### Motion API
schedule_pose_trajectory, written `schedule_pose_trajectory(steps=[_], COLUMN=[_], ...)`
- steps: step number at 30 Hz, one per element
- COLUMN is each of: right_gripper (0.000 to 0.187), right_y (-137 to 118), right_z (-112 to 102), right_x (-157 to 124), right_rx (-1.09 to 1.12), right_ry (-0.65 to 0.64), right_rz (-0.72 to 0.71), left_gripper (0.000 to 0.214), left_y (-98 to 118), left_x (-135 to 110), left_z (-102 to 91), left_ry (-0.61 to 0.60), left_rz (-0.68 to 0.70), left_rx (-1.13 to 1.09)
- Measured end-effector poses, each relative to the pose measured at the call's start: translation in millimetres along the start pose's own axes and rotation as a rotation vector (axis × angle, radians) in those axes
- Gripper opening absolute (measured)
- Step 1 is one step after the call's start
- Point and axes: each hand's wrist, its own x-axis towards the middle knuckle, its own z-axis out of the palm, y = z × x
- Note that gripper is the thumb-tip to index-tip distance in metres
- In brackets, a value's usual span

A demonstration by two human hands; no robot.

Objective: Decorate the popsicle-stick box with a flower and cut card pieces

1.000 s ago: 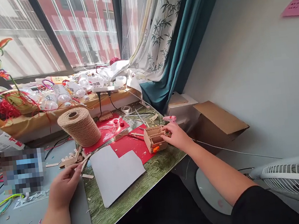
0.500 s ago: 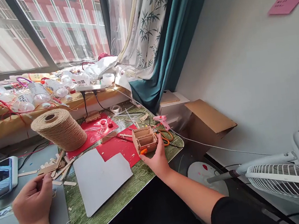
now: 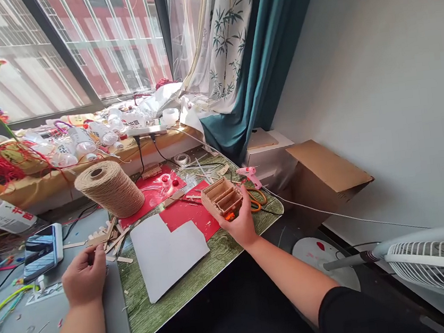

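Through the head view, I have the right hand (image 3: 241,222) wrapped around the small, brown, open-topped compartment box (image 3: 221,197), at two o'clock from the white notched sheet (image 3: 168,261). I judge it light and stiff but fragile inside, best held by its outer walls. At nine o'clock, the left hand (image 3: 84,270) is curled near pale, flat wooden sticks (image 3: 117,241); I cannot tell whether it pinches one.
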Motion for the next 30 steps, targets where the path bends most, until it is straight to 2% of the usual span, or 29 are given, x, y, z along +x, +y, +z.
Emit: schedule_pose_trajectory(steps=[2,3,5,7,9,11,13,15,18,23,30], right_gripper=[0.118,0.117,0.116,0.116,0.12,0.122,0.127,0.133,0.138,0.126,0.133], right_y=[-6,-9,-18,-29,-39,-46,-50,-50,-48,-43,-19], right_z=[-4,-5,-3,1,6,10,14,20,32,55,81], right_x=[-1,-1,0,3,6,8,11,14,19,21,7], right_rx=[0.04,0.087,0.212,0.333,0.406,0.433,0.429,0.404,0.375,0.389,0.407], right_ry=[0.002,-0.017,-0.172,-0.366,-0.558,-0.716,-0.817,-0.865,-0.867,-0.853,-0.862], right_rz=[-0.049,-0.056,-0.05,-0.041,-0.068,-0.103,-0.126,-0.14,-0.167,-0.176,-0.058], left_gripper=[0.038,0.038,0.044,0.073,0.115,0.131,0.132,0.127,0.123,0.123,0.118], left_y=[15,27,57,88,115,130,133,127,113,89,74], left_x=[-3,-5,-14,-26,-39,-50,-58,-63,-69,-81,-84], left_z=[-0.3,-0.2,1.2,3.5,4.5,2.9,-0.5,-3.3,-2.6,11.5,22.5], left_ry=[-0.104,-0.202,-0.439,-0.705,-0.873,-0.985,-0.987,-0.895,-0.759,-0.622,-0.701], left_rz=[0.096,0.142,0.239,0.348,0.411,0.402,0.349,0.314,0.316,0.358,0.317], left_rx=[-0.036,-0.079,-0.242,-0.434,-0.601,-0.652,-0.727,-0.756,-0.702,-0.645,-0.608])
